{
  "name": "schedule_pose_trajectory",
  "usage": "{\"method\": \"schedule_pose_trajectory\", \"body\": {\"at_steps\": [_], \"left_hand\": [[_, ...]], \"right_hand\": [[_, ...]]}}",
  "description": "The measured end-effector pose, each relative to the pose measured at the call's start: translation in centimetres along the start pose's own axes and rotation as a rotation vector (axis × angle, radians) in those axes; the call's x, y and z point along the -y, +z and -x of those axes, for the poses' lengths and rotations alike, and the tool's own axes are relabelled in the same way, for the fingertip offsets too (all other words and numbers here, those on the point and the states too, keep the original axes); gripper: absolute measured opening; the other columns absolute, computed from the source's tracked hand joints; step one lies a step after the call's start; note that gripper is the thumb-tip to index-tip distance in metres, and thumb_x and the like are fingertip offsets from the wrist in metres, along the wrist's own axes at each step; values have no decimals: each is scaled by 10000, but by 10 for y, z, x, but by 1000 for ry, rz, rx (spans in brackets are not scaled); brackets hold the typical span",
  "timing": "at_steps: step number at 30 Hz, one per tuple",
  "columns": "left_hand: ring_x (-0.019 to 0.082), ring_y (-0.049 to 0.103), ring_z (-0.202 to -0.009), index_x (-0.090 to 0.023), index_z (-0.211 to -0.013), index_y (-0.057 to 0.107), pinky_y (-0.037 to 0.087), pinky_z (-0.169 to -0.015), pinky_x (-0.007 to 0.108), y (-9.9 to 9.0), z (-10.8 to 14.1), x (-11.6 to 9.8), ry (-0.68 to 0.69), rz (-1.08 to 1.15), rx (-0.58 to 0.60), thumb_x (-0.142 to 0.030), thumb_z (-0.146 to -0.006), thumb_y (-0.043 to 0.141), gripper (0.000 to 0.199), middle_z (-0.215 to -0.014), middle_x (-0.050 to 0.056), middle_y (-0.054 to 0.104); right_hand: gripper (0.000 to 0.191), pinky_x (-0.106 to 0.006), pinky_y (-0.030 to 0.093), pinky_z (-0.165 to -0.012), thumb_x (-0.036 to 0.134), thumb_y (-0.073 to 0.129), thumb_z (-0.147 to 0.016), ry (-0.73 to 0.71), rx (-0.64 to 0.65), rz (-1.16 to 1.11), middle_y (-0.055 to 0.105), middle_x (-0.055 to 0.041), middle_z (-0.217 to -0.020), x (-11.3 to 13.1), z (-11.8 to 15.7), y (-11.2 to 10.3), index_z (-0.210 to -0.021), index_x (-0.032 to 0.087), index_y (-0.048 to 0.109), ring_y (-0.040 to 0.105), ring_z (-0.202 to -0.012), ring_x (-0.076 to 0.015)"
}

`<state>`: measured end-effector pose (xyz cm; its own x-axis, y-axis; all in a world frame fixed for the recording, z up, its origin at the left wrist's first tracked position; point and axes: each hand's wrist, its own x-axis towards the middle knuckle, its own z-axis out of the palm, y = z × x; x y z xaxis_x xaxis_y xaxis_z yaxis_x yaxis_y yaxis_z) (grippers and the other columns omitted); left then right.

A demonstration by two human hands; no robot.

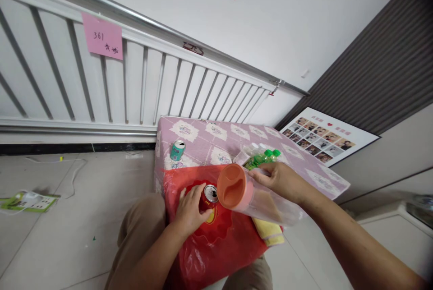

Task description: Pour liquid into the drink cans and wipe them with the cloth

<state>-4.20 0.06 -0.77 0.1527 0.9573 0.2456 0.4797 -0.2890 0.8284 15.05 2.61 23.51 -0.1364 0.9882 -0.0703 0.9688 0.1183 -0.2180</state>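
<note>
My left hand [189, 212] is wrapped around a red drink can [210, 194], which stands upright with its opened top facing up. In my right hand [280, 181] is a clear plastic pitcher [264, 204] with an orange lid [232, 186]. The pitcher lies tipped over toward the left, its lid close beside the can's top; I cannot tell whether they touch or whether any liquid runs. Under the can spreads a red plastic sheet [230, 254] with a darker scalloped shape. A folded yellow cloth [269, 232] lies beneath the pitcher, at the sheet's right edge.
A teal can [177, 150] stands on the pink patterned table cover [237, 131]. Behind the pitcher are several bottles with green and white caps [267, 154]. A white radiator [135, 82] runs along the wall. On the floor at left lies a power strip [32, 202] with cords.
</note>
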Motion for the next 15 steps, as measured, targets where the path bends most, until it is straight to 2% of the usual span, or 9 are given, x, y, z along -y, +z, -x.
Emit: {"method": "schedule_pose_trajectory", "body": {"at_steps": [15], "left_hand": [[279,515,-1343,-290,-1404,427,233,-1204,570,-2,0,-2,-6,0,7,-205,-733,731,742,-1442,70,584]], "right_hand": [[456,-277,287,-509,595,488,-796,-28,4,-5,401,35,-548,2,-1,-1,-541,218,455,364,-543,-125]]}}
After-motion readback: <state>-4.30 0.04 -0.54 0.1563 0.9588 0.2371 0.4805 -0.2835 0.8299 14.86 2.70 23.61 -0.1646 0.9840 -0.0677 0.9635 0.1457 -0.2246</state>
